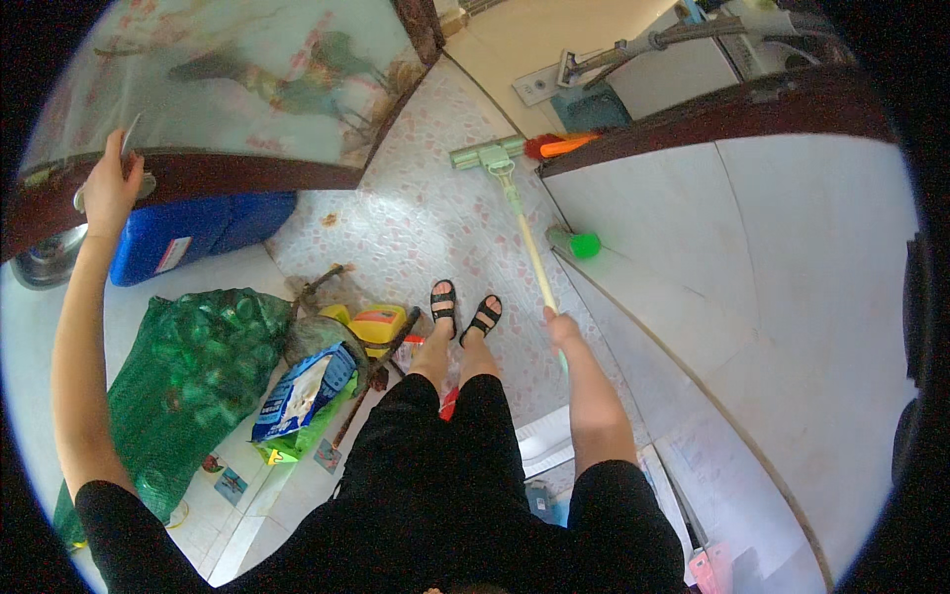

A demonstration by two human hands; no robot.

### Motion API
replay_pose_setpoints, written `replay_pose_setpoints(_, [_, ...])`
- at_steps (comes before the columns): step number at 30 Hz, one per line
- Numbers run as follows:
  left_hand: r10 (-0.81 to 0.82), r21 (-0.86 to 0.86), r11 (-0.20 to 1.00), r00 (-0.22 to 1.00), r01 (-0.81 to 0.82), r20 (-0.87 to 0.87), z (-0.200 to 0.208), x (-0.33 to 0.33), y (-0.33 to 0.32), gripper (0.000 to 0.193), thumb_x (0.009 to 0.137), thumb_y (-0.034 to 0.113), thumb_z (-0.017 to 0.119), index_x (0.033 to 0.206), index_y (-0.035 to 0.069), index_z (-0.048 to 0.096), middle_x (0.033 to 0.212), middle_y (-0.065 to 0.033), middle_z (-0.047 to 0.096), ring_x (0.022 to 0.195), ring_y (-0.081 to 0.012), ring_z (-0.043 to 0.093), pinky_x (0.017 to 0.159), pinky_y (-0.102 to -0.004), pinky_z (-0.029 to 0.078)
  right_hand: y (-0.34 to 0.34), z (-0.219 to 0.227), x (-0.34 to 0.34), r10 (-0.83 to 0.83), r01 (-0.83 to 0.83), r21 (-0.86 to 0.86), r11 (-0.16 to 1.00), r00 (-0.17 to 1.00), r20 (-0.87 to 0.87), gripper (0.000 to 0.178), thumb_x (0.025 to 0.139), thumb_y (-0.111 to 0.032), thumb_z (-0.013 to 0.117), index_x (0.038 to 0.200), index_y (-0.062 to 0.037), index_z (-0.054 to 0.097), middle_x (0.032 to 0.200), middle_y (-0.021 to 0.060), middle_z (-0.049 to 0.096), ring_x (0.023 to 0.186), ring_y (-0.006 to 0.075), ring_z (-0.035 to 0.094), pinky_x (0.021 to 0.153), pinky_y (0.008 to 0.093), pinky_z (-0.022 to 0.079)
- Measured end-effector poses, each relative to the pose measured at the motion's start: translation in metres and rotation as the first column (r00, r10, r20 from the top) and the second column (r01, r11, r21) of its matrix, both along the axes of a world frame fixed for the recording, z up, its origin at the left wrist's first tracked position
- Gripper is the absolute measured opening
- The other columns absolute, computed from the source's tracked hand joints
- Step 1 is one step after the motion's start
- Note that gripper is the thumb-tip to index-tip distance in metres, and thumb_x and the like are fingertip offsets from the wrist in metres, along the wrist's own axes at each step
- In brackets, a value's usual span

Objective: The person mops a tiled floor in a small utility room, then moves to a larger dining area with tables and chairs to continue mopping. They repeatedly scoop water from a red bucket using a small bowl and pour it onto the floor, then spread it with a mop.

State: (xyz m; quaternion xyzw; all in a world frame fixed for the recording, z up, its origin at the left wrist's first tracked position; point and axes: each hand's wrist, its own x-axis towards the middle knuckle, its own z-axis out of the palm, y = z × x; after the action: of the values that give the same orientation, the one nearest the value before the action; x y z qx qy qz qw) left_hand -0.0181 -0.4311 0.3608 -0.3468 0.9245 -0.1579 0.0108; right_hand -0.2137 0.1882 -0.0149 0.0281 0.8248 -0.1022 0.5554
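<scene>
My right hand (562, 329) is wrapped around the pole of a mop (532, 247). The pole is pale yellow, slanting up and away to a light green mop head (487, 152) low by the doorway. At the far left, my left hand (114, 188) is closed at the dark wooden edge of a door (267, 166), over its metal handle (148, 185). Part of that grip is hidden by the hand itself. The door carries a glass panel with a bird-and-flower pattern.
Below the door stand a blue container (198, 233) and a green mesh sack (198, 366) of bottles. A blue-and-white bag (307, 391) and a yellow jug (378, 325) lie near my feet. An orange brush (564, 146) and green cup (585, 246) sit by the right-hand wall (712, 238).
</scene>
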Motion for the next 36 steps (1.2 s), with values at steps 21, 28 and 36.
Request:
replay_pose_setpoints(21, [-0.075,0.003,0.997,0.996,0.075,-0.038,0.007,-0.012,0.012,0.033,0.074,0.014,0.057,0.102,0.004,0.041,0.075,-0.0172,0.058,0.074,-0.0358,0.057,0.064,-0.0444,0.043,0.139,0.163,0.062,0.226,-0.243,0.178,0.954,0.968,0.11,0.052,0.087,-0.047,0.037,0.069,0.0001,0.052,0.05,0.0109,0.05,0.038,0.0219,0.05,0.04,0.0346,0.044])
replay_pose_setpoints(28, [-0.2,-0.038,0.98,0.968,0.197,-0.15,0.011,0.0,0.013,0.029,0.067,0.009,0.056,0.091,0.003,0.04,0.062,-0.018,0.053,0.063,-0.0373,0.054,0.057,-0.0458,0.041,-0.02,0.125,0.021,0.251,-0.255,-0.083,0.963,0.966,-0.061,0.049,0.085,-0.037,0.041,0.061,0.0021,0.055,0.048,0.013,0.052,0.041,0.0223,0.054,0.044,0.0373,0.043])
replay_pose_setpoints(36, [-0.277,-0.008,0.96,0.944,0.281,-0.177,0.01,-0.017,0.003,0.028,0.067,0.008,0.056,0.089,0.003,0.039,0.062,-0.0154,0.056,0.064,-0.0358,0.056,0.057,-0.0447,0.042,-0.232,0.008,0.039,-0.073,0.095,-0.284,0.954,0.994,0.087,0.042,0.089,-0.036,0.036,0.087,0.0033,0.051,0.061,0.0143,0.055,0.05,0.0274,0.055,0.052,0.0392,0.046])
